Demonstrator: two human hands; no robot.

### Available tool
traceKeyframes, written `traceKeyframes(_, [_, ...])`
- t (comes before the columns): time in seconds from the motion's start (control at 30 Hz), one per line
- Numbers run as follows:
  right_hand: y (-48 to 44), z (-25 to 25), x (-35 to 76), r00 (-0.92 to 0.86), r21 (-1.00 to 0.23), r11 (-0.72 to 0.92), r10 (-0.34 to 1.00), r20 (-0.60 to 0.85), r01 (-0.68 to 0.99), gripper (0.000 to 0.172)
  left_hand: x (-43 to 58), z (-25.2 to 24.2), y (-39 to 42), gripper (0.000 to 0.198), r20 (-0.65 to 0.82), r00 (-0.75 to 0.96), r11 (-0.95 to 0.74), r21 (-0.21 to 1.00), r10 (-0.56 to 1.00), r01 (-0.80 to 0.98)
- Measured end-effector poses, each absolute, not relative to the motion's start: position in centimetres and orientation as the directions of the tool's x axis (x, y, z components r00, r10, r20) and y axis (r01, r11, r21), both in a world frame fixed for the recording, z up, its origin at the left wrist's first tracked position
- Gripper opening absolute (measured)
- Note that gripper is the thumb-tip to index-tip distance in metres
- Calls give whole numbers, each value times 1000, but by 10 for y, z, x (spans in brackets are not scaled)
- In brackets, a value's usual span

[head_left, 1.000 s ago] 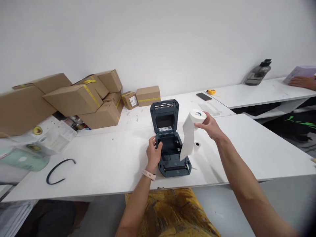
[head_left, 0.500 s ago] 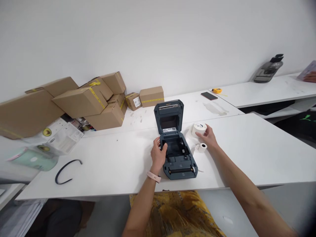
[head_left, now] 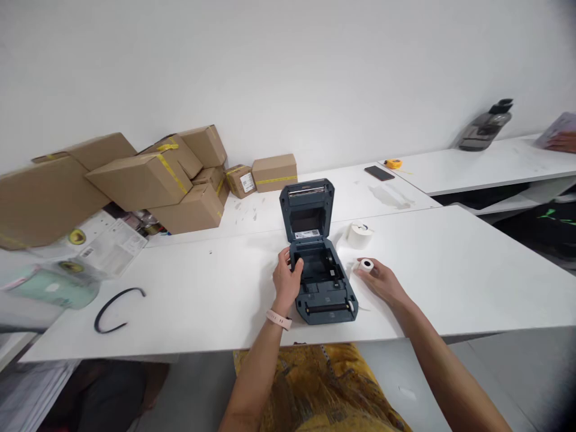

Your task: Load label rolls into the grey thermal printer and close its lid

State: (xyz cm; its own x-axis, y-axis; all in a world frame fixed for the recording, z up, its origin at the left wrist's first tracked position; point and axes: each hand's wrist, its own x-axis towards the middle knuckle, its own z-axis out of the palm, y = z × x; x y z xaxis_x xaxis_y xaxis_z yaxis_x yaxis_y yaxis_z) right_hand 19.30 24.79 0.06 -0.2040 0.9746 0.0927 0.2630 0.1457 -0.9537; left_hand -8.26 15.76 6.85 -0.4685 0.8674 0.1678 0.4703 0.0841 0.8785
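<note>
A dark label printer [head_left: 330, 290] stands on the white table with its lid [head_left: 307, 207] tipped up and its inner bay exposed. My left hand [head_left: 288, 279] grips the printer's left side, thumb over the rim and fingers along the outer wall. To the right of the printer, my right hand [head_left: 380, 277] closes its fingers round a small white paper roll [head_left: 366, 264] with a dark core. Just behind that, a larger white label roll [head_left: 359, 237] rests on the table, touched by neither hand.
Cardboard boxes [head_left: 139, 180] with yellow tape are piled at the back left. A black curved band [head_left: 112, 309] lies on the left of the table [head_left: 202, 300]. Toward the back right are a phone [head_left: 379, 173], a yellow tape measure [head_left: 393, 163] and a dark bottle [head_left: 486, 127].
My right hand has left the larger label roll and moved nearer to me, onto the small paper roll. My left hand keeps its hold on the printer.
</note>
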Motion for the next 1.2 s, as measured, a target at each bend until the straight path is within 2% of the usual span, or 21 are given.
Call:
traceKeyframes(0.1, [247, 7, 192, -197, -953, 176, 972, 128, 247, 59, -84, 67, 158, 47, 180, -462, 80, 868, 869, 489])
traceKeyframes(0.2, [240, 36, 193, -265, -943, 267, 941, 211, 197, 59, -84, 66, 159, 44, 200, -455, 72, 855, 868, 514])
traceKeyframes(0.3, [234, 82, 181, -433, -902, 390, 857, 280, 187, 47, -84, 66, 161, 40, 212, -449, 68, 845, 868, 531])
traceKeyframes(0.4, [236, 125, 152, -647, -817, 532, 707, 285, 221, 42, -84, 69, 162, 37, 220, -443, 68, 834, 869, 548])
traceKeyframes(0.5, [249, 142, 116, -814, -693, 668, 543, 205, 271, 40, -84, 72, 161, 33, 225, -429, 71, 816, 875, 573])
traceKeyframes(0.6, [263, 138, 87, -885, -533, 767, 460, 70, 357, 33, -85, 74, 159, 30, 236, -408, 65, 796, 882, 602])
traceKeyframes(0.73, [273, 123, 61, -882, -306, 828, 459, -111, 470, 33, -86, 73, 158, 28, 243, -393, 64, 778, 887, 625])
traceKeyframes(0.87, [270, 117, 49, -845, -140, 841, 490, -214, 523, 36, -85, 72, 158, 30, 232, -411, 89, 773, 882, 628])
traceKeyframes(1.03, [268, 111, 42, -810, -42, 835, 519, -274, 549, 37, -84, 73, 158, 33, 215, -423, 117, 764, 880, 634])
traceKeyframes(1.2, [271, 105, 41, -823, -48, 842, 510, -250, 537, 37, -82, 74, 158, 39, 206, -442, 145, 756, 873, 638])
